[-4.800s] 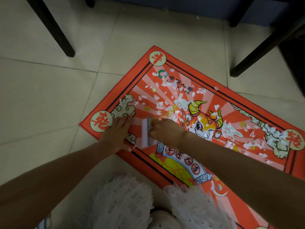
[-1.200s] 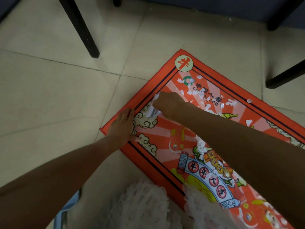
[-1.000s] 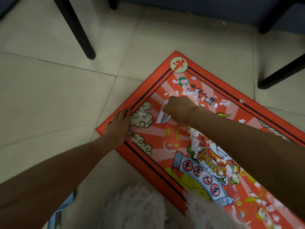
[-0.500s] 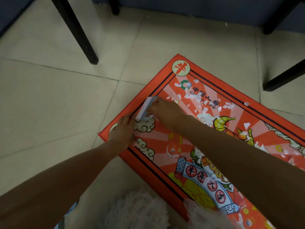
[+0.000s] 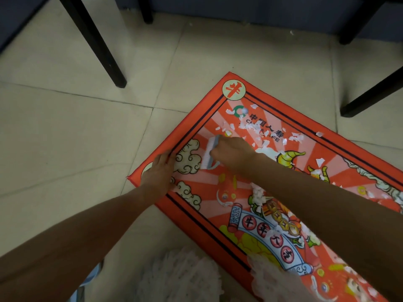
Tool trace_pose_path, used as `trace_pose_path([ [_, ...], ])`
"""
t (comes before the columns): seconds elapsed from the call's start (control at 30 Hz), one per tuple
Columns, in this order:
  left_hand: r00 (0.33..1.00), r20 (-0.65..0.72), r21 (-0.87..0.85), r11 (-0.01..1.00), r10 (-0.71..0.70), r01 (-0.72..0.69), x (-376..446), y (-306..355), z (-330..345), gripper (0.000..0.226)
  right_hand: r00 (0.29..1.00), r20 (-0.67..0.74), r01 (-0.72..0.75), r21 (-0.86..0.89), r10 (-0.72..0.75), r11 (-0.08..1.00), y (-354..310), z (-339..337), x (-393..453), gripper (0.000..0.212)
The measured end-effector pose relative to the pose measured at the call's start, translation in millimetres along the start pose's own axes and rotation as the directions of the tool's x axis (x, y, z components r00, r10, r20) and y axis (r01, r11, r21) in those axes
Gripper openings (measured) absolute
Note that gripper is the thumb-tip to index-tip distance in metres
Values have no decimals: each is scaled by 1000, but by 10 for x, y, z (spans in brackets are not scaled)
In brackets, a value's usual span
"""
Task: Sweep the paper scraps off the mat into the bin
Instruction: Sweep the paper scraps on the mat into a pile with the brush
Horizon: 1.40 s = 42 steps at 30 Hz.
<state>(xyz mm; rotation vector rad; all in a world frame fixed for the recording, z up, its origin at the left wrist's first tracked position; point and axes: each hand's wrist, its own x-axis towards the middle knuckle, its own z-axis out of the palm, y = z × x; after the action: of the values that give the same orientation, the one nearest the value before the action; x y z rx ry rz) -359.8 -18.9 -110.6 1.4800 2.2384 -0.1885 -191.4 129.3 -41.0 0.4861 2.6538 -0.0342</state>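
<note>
The right hand [image 5: 232,152] has its grip closed around a small grey brush [image 5: 210,154], bristles down on the red mat [image 5: 218,216]. White paper scraps [image 5: 259,129] lie just beyond that grip. The left hand [image 5: 158,174] presses flat on the mat's corner. No bin shows. Pale floor tiles [image 5: 65,131] and dark chair legs [image 5: 93,42] surround it.

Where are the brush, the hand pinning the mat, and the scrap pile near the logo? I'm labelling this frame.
brush [image 5: 209,154], head view, on its white bristles.
left hand [image 5: 157,174], head view, back of the hand.
paper scraps [image 5: 250,127], head view, middle of the white cluster.
</note>
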Motion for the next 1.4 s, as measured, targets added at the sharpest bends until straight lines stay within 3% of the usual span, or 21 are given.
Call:
trace_pose_path([
  [0.13,1000,7,5,1000,-9,9,-10,31,-3,103,999,1,-37,-68,37,997,239,101,-252,39],
  [0.3,1000,30,-3,1000,-5,5,9,36,-17,105,998,-61,-17,30,19,999,341,173,-356,52],
  [0.57,996,59,-34,997,68,-66,0,318,142,124,985,-158,-51,128,72,990,36,30,110,45],
  [1.0,997,67,-25,999,40,-39,-31,419,175,123,988,-58,-147,-37,145,988,199,114,-153,35],
  [1.17,996,47,-24,997,72,-71,-108,504,125,115,983,-7,-182,-29,182,983,288,171,-453,41],
  [1.4,989,34,25,989,147,-148,-112,686,142,121,984,-86,-149,63,154,987,280,263,-553,49],
])
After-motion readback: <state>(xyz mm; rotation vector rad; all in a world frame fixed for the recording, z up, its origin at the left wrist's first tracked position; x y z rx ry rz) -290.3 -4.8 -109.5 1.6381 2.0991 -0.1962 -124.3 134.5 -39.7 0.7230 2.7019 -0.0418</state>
